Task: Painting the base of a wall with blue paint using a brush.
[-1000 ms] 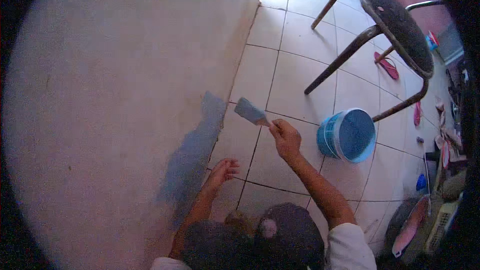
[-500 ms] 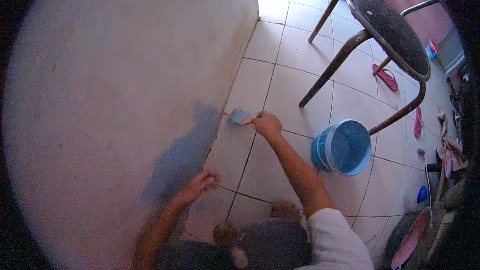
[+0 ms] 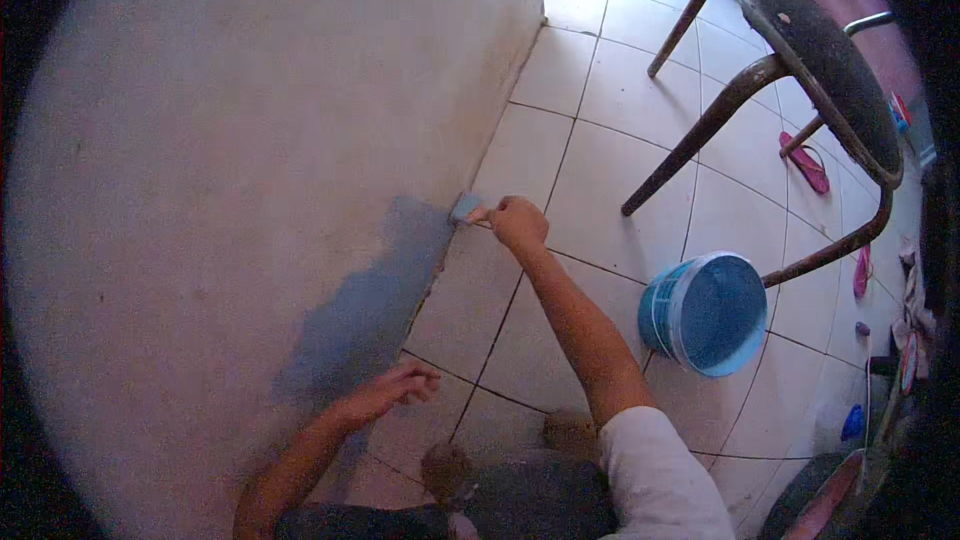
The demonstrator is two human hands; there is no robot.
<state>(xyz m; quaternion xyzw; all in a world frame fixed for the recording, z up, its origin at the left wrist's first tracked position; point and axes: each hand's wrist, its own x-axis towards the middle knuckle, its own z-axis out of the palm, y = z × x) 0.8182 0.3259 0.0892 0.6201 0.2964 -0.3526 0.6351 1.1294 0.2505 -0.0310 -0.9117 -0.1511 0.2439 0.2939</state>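
A paintbrush (image 3: pixel 468 208) with blue-grey paint on its bristles is gripped by its handle in my right hand (image 3: pixel 519 224). Its bristles meet the foot of the wall (image 3: pixel 250 120), at the edge where wall and floor join. A patch of wet-looking blue paint (image 3: pixel 365 305) spreads along the lower wall, left of the brush. My left hand (image 3: pixel 392 390) hovers beside the lower end of that patch, fingers loosely apart and holding nothing. To the right of my right forearm stands a bucket (image 3: pixel 655 305) with blue paint inside.
A metal-legged chair (image 3: pixel 735 100) with a dark seat stands beyond the bucket. Pink flip-flops (image 3: pixel 804 163) lie on the white floor tiles (image 3: pixel 640 175). At the lower right are a blue crumpled thing (image 3: pixel 852 423) and assorted clutter.
My right hand has moved the brush left and slightly up, from over the tile to the wall's base. The view has shifted a little; my left hand stays near the wall.
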